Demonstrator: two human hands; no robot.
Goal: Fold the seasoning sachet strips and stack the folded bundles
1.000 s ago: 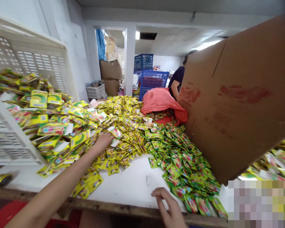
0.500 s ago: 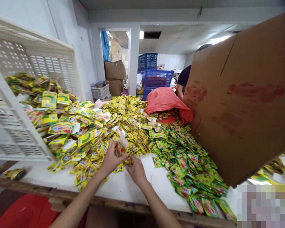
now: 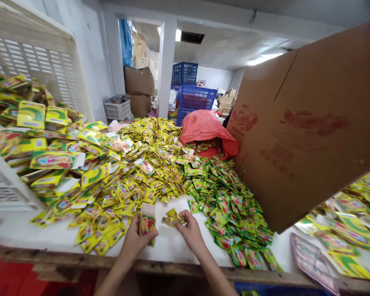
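My left hand (image 3: pixel 136 235) is closed round a small printed carton (image 3: pixel 147 224), held upright with its white top flap raised. To its right, my right hand (image 3: pixel 190 230) pinches small yellow sachets (image 3: pixel 171 217) between thumb and fingers, a short way apart from the carton. Beyond both hands spreads a heap of yellow sachets (image 3: pixel 160 172). A pile of green sachets (image 3: pixel 231 205) lies to the right of my right hand. Many flat yellow-green cartons (image 3: pixel 54 159) spill across the left side.
A white plastic crate (image 3: pixel 60 61) lies tipped at the left, full of cartons. At the right leans a large cardboard box (image 3: pixel 308 119). A red sack (image 3: pixel 203 125) lies open behind the green sachets. Near the front edge rests a pink-rimmed flat object (image 3: pixel 314 259). Blue crates (image 3: pixel 197 98) stand behind.
My hands have drawn apart and closer to the table's front edge. The carton now stands more upright, and the sachets in my right hand show clearly. The view has shifted rightward.
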